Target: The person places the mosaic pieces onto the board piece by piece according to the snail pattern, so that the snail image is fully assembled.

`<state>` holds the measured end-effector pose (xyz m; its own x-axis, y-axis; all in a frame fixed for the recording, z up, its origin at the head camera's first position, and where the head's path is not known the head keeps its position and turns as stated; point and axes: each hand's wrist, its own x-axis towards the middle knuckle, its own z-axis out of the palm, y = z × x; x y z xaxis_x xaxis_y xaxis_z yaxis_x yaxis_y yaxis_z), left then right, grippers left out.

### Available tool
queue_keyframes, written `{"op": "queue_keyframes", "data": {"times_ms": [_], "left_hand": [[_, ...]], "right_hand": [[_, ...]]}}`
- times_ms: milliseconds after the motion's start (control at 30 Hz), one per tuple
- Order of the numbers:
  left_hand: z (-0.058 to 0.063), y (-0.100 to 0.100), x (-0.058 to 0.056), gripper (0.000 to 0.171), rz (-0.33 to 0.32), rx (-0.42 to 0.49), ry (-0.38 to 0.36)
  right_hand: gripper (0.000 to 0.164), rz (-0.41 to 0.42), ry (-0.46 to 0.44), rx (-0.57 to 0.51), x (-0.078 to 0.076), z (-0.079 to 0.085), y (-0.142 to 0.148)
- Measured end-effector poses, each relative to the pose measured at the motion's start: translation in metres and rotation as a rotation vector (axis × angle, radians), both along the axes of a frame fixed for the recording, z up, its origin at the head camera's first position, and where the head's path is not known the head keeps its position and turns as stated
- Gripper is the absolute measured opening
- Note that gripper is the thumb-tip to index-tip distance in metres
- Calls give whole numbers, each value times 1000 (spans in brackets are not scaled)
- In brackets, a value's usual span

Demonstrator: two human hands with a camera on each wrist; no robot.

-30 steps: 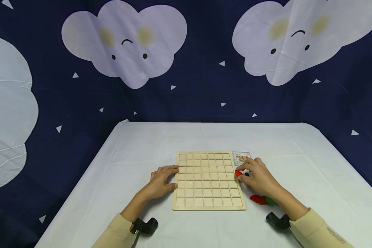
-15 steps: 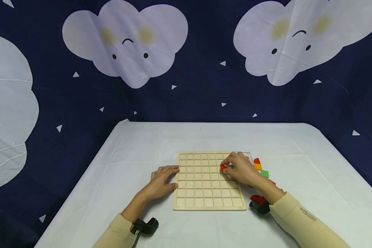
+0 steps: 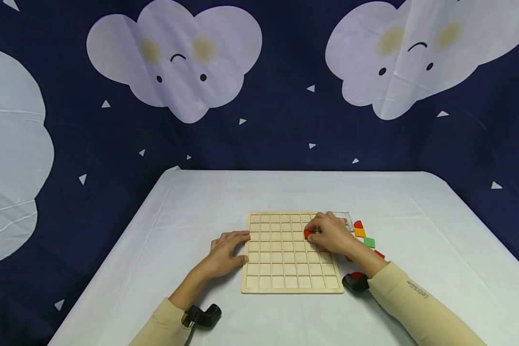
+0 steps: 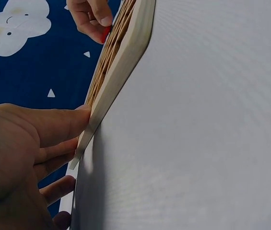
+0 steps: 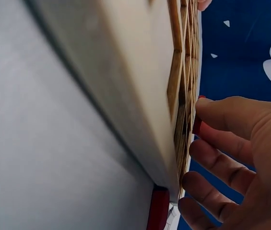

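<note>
A pale wooden grid board lies on the white table. My left hand rests at its left edge, fingers extended, with thumb and fingertips touching the frame; the left wrist view shows the thumb against the rim. Over the upper right cells, my right hand pinches a small red piece between thumb and index finger. In the right wrist view that red piece is right at the board's grid bars, while the other fingers are spread apart.
Right of the board lie loose pieces: a red one, an orange one and a green one, with more red ones partly hidden by the right arm. A small printed pattern card sits behind the right hand.
My right hand has carried the red piece leftward from the board's right edge onto the grid, uncovering the loose pieces beside it. The left hand has stayed put.
</note>
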<state>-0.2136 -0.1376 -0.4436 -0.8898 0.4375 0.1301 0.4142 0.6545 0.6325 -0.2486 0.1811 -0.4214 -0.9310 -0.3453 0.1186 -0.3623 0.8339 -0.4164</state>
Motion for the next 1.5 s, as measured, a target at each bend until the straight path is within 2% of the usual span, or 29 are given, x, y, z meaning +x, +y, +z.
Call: {"op": "queue_keyframes", "data": {"times_ms": [700,1000,1233,1500], "left_hand": [[0,0,0,51,9,4,-3],[0,1,0,50,12,1,0],[0,1,0,51,8,4,-5],[-1,1,0,51,8,4,-7]], "right_hand": [[22,22,19,20,-1,-3,0],[24,-4,19,-39,3,8,15],[24,-50,9,-47,15,22,36],[24,-117,6,-20,38,29,60]]}}
